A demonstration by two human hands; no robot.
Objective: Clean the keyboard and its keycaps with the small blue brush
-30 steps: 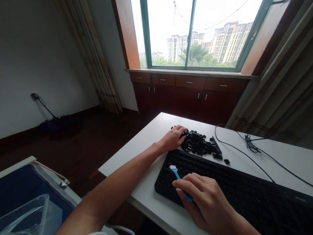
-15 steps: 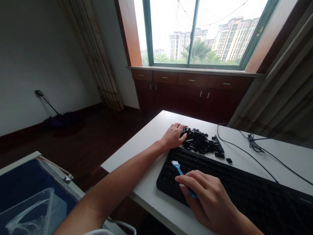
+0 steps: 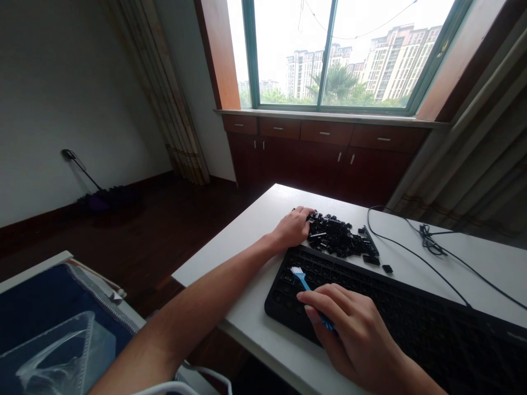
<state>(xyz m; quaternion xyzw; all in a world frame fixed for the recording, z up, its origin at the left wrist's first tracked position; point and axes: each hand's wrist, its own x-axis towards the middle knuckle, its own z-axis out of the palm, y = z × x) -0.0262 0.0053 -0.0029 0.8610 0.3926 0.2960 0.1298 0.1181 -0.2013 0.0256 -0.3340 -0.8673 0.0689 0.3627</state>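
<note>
A small blue brush (image 3: 303, 282) with white bristles is pinched between the thumb and fingers of my right hand (image 3: 358, 332). Its bristles point at the left end of a black keyboard (image 3: 325, 269) whose keycaps are off; whether they touch it I cannot tell. At the near left edge of a heap of loose black keycaps (image 3: 335, 236), my left hand (image 3: 293, 226) rests with its fingers stretched out against the pieces. Its fingertips are partly hidden among them. My right hand covers part of the keyboard.
A white table (image 3: 230, 263) carries everything. The keyboard's black cable (image 3: 432, 241) loops at the right, and a single keycap (image 3: 387, 269) lies apart from the heap. At lower left, a clear plastic bag (image 3: 61, 351) lies on dark blue cloth. Dark red cabinets (image 3: 308, 159) stand beyond.
My left thumb has drawn in from the keycap heap, and that hand has shifted slightly. The brush stays over the same part of the keyboard. The view has shifted a little.
</note>
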